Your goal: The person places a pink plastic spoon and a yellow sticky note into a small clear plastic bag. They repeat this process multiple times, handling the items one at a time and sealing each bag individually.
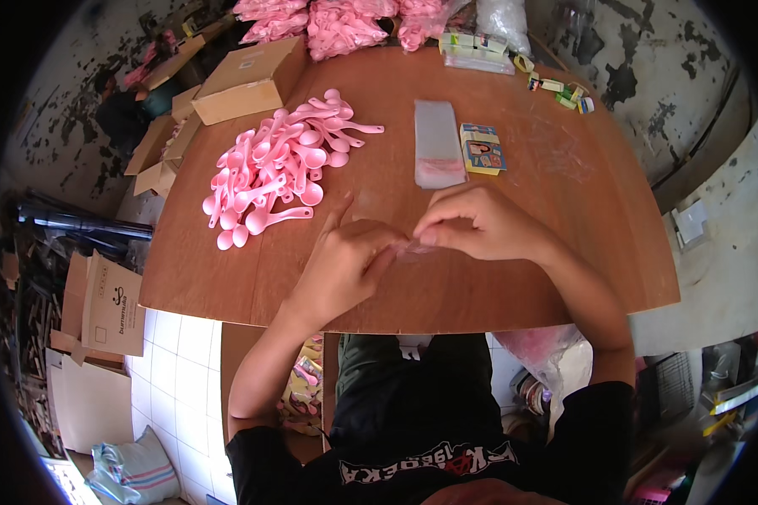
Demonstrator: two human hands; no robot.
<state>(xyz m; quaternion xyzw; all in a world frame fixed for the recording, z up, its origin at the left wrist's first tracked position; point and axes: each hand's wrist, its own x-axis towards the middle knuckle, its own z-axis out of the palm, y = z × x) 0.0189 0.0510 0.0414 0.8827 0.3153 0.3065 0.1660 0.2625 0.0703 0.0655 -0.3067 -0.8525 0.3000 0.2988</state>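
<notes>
Both hands meet over the near middle of the brown table. My left hand pinches a small, crumpled piece of clear plastic, its index finger raised. From the other side my right hand grips the same plastic between thumb and fingers. The fingers cover much of it, so its full shape cannot be made out. To the left lies a loose heap of pink plastic spoons. Just beyond my right hand are a flat stack of clear plastic bags and a small stack of printed cards.
A closed cardboard box stands at the table's far left. Bags of pink items line the far edge. Tape rolls lie far right. An open carton is on the floor at left; another person sits far left.
</notes>
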